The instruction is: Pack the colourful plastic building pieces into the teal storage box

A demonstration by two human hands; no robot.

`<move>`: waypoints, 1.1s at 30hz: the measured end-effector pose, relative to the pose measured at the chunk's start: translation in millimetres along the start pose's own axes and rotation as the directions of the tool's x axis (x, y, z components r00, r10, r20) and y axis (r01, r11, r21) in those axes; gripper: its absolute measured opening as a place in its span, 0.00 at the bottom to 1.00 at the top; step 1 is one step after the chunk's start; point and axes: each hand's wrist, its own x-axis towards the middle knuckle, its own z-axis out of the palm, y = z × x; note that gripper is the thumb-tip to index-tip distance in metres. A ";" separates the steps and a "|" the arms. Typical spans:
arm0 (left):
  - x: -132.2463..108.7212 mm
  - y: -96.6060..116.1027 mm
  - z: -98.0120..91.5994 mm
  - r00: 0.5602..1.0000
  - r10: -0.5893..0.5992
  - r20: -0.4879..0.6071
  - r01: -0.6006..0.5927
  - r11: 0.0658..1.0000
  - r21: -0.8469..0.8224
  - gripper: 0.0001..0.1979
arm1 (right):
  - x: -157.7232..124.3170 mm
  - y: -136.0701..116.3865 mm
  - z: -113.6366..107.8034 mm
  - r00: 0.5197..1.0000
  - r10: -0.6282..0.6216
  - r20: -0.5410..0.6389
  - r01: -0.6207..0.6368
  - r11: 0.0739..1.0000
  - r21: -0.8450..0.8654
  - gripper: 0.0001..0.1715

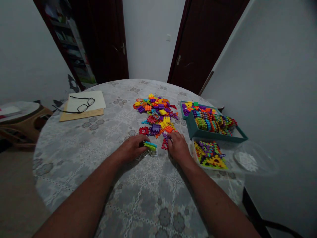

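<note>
My left hand [132, 147] rests on the round table [74, 158] with its fingers closed on a small stack of joined plastic pieces [150, 145], green and blue on top. White pieces [150, 153] lie just under it. My right hand [177, 145] lies beside it, its fingers curled on a red piece [164, 144] at the near edge of the pile. A heap of loose coloured interlocking pieces [157, 114] spreads out just beyond both hands.
A teal box [195, 130] with rows of joined pieces stands at the right. In front of it are a clear tray of pieces [210, 154] and a clear lid [250, 162]. Glasses [83, 105] lie on papers [85, 107] at the far left. Two dark doors stand behind.
</note>
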 end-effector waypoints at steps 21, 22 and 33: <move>1.0 6.6 -0.9 0.997 -0.054 0.060 0.049 0.995 0.085 0.09 | -2.1 -5.8 -4.1 0.985 0.004 0.175 0.004 0.999 -0.045 0.06; 1.1 6.6 -1.2 0.997 -0.052 0.057 0.046 0.995 0.089 0.09 | -2.0 -6.1 -4.4 0.982 -0.014 0.189 0.021 0.999 -0.037 0.06; 1.0 8.6 -1.9 0.998 -0.046 0.049 0.042 0.996 0.077 0.08 | -1.3 -6.0 -4.4 0.970 0.241 -0.018 -0.229 0.893 -0.386 0.22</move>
